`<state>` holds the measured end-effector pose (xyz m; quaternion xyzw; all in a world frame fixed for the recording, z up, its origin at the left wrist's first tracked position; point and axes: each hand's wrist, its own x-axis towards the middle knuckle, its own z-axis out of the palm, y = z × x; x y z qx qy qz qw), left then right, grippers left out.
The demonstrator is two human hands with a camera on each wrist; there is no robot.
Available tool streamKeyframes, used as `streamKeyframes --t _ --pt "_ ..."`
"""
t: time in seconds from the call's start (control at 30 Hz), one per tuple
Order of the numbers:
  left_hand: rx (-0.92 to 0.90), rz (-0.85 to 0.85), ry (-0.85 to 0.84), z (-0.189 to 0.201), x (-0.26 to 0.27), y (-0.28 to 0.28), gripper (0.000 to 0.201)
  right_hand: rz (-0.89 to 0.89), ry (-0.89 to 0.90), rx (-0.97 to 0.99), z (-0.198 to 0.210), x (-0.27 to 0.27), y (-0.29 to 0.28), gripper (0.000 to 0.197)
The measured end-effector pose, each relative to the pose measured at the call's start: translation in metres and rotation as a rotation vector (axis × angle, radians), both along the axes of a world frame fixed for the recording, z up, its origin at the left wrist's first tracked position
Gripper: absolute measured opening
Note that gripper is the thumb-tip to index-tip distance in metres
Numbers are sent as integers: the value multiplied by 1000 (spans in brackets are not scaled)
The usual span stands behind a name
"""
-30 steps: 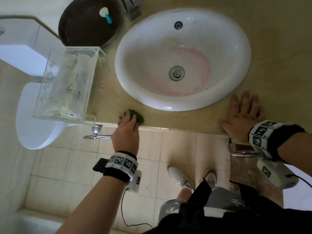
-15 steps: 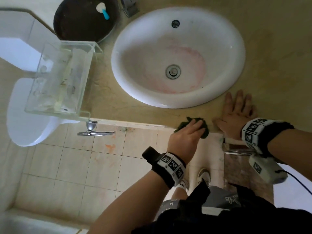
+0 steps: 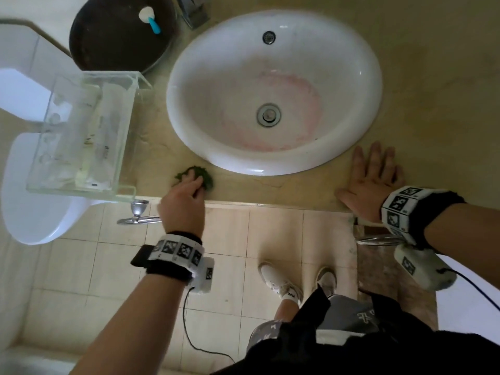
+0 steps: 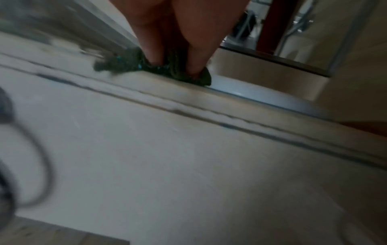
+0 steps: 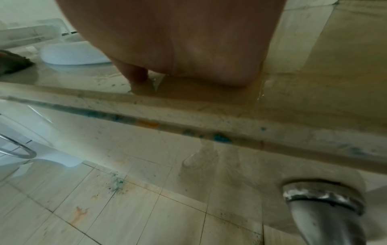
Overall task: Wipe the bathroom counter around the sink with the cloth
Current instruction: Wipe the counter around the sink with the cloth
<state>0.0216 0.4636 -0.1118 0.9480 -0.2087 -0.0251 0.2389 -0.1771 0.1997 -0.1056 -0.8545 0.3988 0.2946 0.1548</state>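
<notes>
left hand [image 3: 184, 201] pressing the small crumpled dark green cloth [image 3: 207, 178] onto the beige stone counter [image 3: 433, 77], near its front edge, left of the white oval sink [image 3: 351, 77]. right hand [image 3: 372, 182] spread flat, fingers straight, on counter.

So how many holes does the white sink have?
2. The drain sits at the bottom of the sink. A smaller overflow hole is high on the far wall of the bowl. None seem hidden.
</notes>
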Motion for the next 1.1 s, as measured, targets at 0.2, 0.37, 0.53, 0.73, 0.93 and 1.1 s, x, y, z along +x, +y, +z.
streamKeyframes --t 0.2,0.37,0.53,0.73,0.93,1.1 --pt "-163 -258 -38 -16 -72 -53 16 3 7 -8 -1 2 0 97" --pt "-174 -475 -25 -22 -112 -94 14 -13 -14 9 -2 2 -1 97" --pt "-140 -651 12 -23 -150 -118 17 -89 -168 119 7 -10 -12 77" --pt "-62 -878 17 -9 -184 -154 27 -32 -343 157 32 -60 -46 78" --pt "-182 -820 70 14 -187 -152 21 -75 -285 23 33 -86 -69 70" --pt "-74 -502 -11 18 -136 -163 14 -14 -159 -22 25 -101 -65 77"
